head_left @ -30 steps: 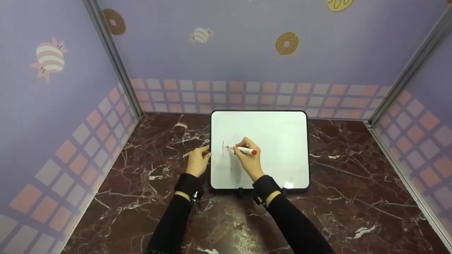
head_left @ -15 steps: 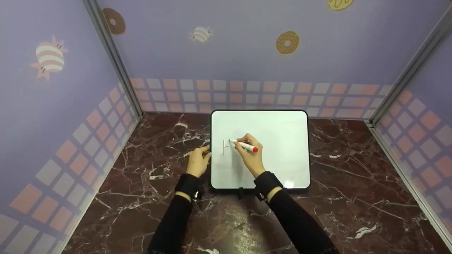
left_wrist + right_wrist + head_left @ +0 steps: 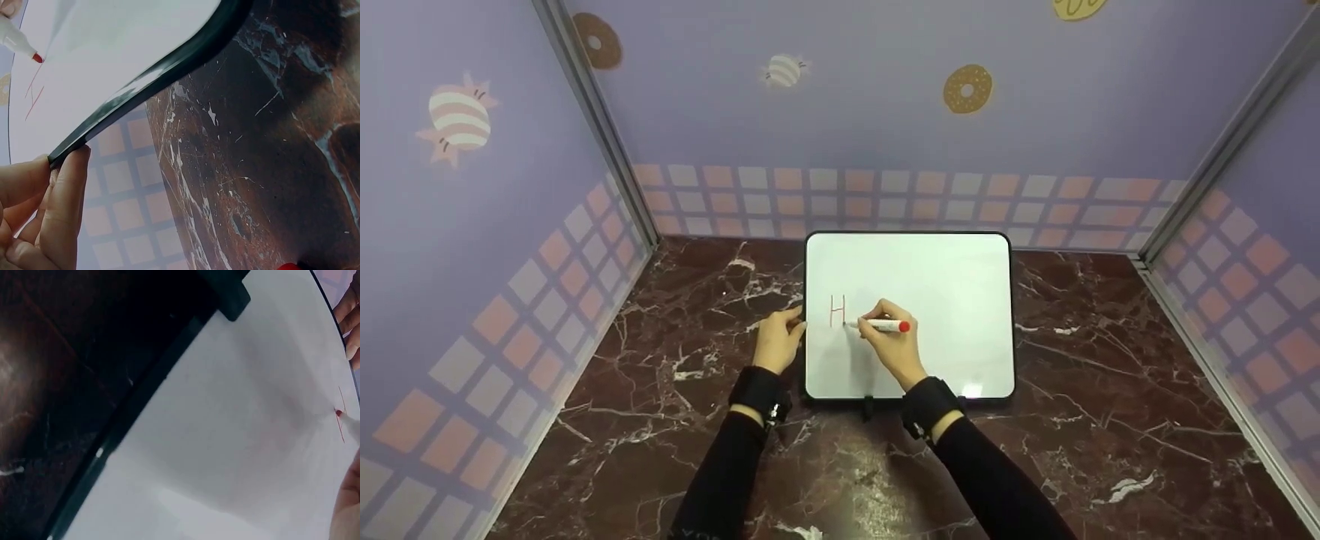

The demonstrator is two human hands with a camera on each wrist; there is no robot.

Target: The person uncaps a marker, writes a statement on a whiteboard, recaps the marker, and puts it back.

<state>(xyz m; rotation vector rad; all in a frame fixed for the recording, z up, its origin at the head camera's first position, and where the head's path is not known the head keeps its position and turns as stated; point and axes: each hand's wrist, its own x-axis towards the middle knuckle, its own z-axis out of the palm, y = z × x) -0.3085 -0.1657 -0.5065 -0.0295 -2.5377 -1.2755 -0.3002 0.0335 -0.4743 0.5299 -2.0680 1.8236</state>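
A whiteboard (image 3: 937, 300) with a black frame leans on a stand on the marble-patterned tabletop. My right hand (image 3: 894, 341) pinches a white marker (image 3: 885, 325) with a red end; its red tip (image 3: 338, 413) meets the board at the foot of a stroke. Thin red lines form a letter H (image 3: 838, 310) on the board's left part. My left hand (image 3: 778, 343) grips the board's left edge, thumb and fingers on either side of the black frame (image 3: 126, 93) in the left wrist view.
Black stand feet (image 3: 868, 407) jut out below the board's lower edge. A patterned back wall (image 3: 885, 112) rises behind the board, with side walls (image 3: 472, 262) at left and right. Both wrists wear black bands (image 3: 757, 394).
My right hand has drawn the crossbar and then a second upright stroke with the marker, lifting up and coming down again. The left hand stays on the board's edge.
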